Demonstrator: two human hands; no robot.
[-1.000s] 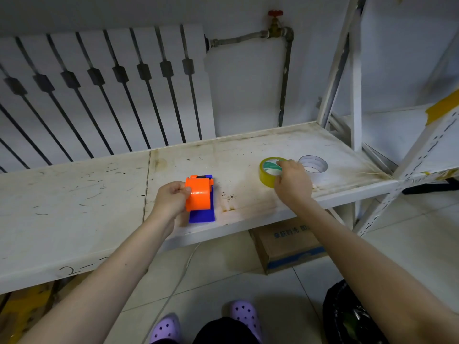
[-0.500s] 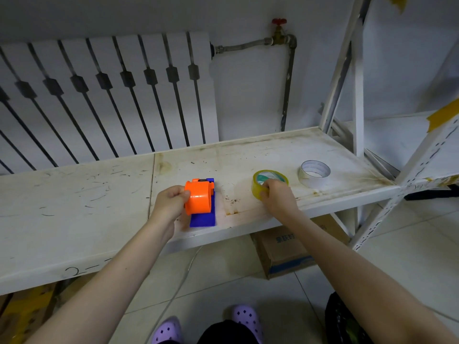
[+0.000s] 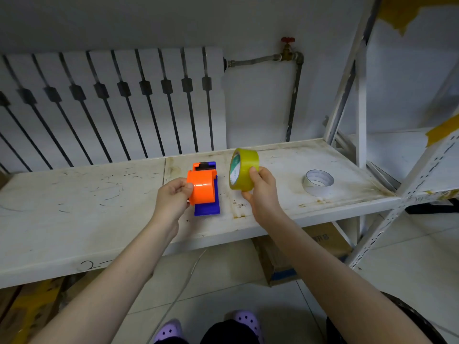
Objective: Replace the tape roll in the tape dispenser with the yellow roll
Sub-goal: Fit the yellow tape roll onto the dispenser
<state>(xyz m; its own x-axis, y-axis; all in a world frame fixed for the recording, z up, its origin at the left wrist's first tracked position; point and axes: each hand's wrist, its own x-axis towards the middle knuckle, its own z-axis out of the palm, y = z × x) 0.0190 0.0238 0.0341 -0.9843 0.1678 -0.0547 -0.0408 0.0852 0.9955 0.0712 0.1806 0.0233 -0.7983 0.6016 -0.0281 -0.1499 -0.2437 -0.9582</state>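
An orange and blue tape dispenser [image 3: 204,188] lies on the white shelf [image 3: 82,207], and my left hand [image 3: 172,199] grips its orange cover from the left. The yellow tape roll [image 3: 244,169] is held upright above the shelf, just right of the dispenser, with my right hand [image 3: 260,194] closed on its lower right edge. Its open core faces the dispenser. A white tape roll [image 3: 318,182] lies flat on the shelf further right.
A radiator [image 3: 111,105] and a pipe with a red valve [image 3: 287,49] stand behind the shelf. White shelf uprights [image 3: 359,95] rise at the right. A cardboard box [image 3: 298,254] sits on the floor under the shelf.
My right hand lifted the yellow roll off the shelf, turned it on edge and brought it left toward the dispenser. My left hand stayed on the dispenser.
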